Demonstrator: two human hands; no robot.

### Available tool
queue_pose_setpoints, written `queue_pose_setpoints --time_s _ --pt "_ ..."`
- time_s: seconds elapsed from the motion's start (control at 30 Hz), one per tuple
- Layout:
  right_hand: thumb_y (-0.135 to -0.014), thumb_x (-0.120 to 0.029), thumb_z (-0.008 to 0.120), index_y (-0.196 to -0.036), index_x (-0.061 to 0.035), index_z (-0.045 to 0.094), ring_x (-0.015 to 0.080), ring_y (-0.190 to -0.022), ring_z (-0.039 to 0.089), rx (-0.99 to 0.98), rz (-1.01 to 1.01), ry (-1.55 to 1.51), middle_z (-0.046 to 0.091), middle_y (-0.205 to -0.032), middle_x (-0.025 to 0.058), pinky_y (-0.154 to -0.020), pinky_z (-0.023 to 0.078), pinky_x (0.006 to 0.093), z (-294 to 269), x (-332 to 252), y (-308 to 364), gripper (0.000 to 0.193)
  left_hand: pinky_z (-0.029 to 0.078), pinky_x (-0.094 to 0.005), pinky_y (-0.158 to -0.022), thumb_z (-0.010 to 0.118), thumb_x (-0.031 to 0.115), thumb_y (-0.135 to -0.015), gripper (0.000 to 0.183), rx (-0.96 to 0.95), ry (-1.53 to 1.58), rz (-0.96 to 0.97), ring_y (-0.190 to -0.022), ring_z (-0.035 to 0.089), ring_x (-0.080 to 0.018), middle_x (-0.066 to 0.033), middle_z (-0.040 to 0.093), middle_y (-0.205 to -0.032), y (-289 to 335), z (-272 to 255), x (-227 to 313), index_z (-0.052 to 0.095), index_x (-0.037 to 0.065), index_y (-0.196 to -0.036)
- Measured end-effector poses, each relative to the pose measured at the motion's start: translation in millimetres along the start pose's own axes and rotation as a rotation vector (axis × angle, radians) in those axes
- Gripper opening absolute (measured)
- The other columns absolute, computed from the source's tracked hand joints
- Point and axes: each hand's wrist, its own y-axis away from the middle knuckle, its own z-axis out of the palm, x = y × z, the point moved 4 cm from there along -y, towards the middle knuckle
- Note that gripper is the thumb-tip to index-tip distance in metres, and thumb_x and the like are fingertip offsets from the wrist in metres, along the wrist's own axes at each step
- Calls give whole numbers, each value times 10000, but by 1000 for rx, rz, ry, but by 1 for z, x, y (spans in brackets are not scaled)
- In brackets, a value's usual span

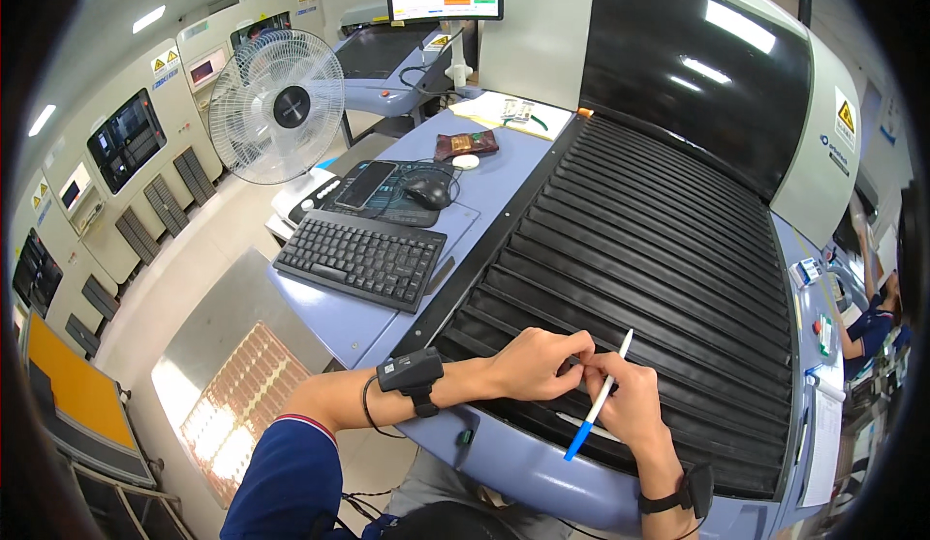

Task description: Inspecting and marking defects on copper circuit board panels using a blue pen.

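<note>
Over the front of a black ribbed bellows cover [630,220], my two hands meet at the fingertips. My left hand [536,366] is closed, thumb and fingers pinched together; anything between them is too small or hidden to make out. In my right hand [628,400], also closed, a white pen with a blue end [603,397] sits slantwise, blue end toward me. The right fingertips touch the left ones. Beneath the right hand lies a slim white object [579,424], partly covered by it. Each wrist wears a black strapped device.
Left of the bellows, a blue-grey ledge carries a black keyboard [363,257], a mouse [427,189], a phone [367,185] and a dark packet [466,145]. A fan [276,107] stands beyond. A copper-patterned panel [242,404] lies lower left. Another person [877,317] works at far right.
</note>
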Motion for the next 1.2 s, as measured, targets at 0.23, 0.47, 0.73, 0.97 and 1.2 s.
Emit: queue_pose_setpoints --time_s 0.23,0.47,0.73,0.97,1.2 --pt "-791 -17 703 -899 -6 666 313 -613 687 11 21 -29 672 -696 165 -562 529 358 4 3 1 114 526 -305 -508 660 42 -821 142 -19 -32 -19 -548 655 -212 -94 673 -742 2 2 -1 576 34 -935" --pt "-783 -24 699 -904 -14 675 319 -613 683 3 38 -35 667 -683 163 -568 530 374 4 3 -1 124 524 -304 -505 655 37 -824 148 -25 0 -33 -545 649 -200 -95 677 -751 1 0 -3 579 30 -951" --pt "-782 -33 692 -893 -21 669 321 -599 672 6 15 -21 654 -661 150 -560 528 382 4 4 1 115 502 -353 -501 641 75 -828 131 -16 23 -55 -539 638 -252 -96 660 -721 0 1 0 561 55 -930" --pt "-778 -37 699 -893 -26 666 314 -568 657 -7 5 -22 640 -634 135 -537 514 383 6 7 0 120 528 -303 -509 654 19 -825 150 -44 6 -55 -551 652 -196 -95 670 -742 2 1 0 566 21 -946" --pt "-786 -45 704 -912 -34 662 311 -593 662 -10 -6 -43 640 -646 141 -554 516 389 6 5 3 134 525 -297 -509 653 20 -830 144 -48 16 -70 -554 653 -194 -96 669 -739 2 -1 3 563 25 -942"
